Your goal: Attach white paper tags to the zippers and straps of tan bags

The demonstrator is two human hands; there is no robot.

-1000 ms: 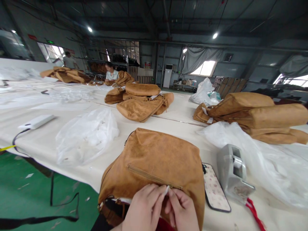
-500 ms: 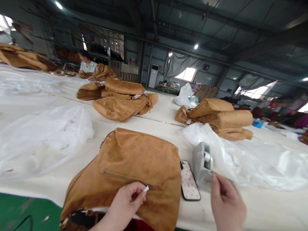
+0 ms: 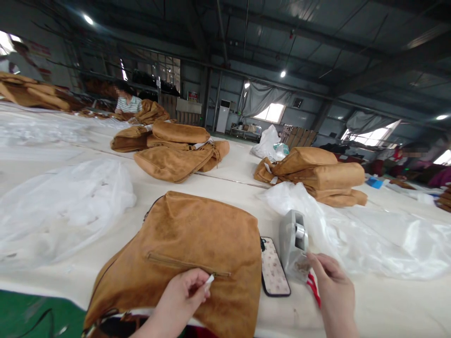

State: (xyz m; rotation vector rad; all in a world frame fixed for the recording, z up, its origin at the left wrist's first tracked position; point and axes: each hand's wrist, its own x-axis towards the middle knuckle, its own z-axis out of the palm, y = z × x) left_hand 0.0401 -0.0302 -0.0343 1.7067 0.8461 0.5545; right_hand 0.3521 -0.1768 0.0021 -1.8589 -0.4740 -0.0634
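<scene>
A tan suede bag lies flat on the white table right in front of me, its zip pocket facing up. My left hand rests on the bag near the zip's end, pinching a small white wrapped piece. My right hand reaches to the base of a grey tape dispenser, fingers curled at its front edge by a red cord. A phone in a patterned case lies between bag and dispenser.
Clear plastic bags lie at left and right. Stacks of tan bags sit further back in the middle and at right. A person in a striped shirt sits far off. Green floor shows below the table edge.
My right hand left the zip, where both hands were together, and moved right to the tape dispenser. My left hand stayed on the bag with the white piece. The view swung right.
</scene>
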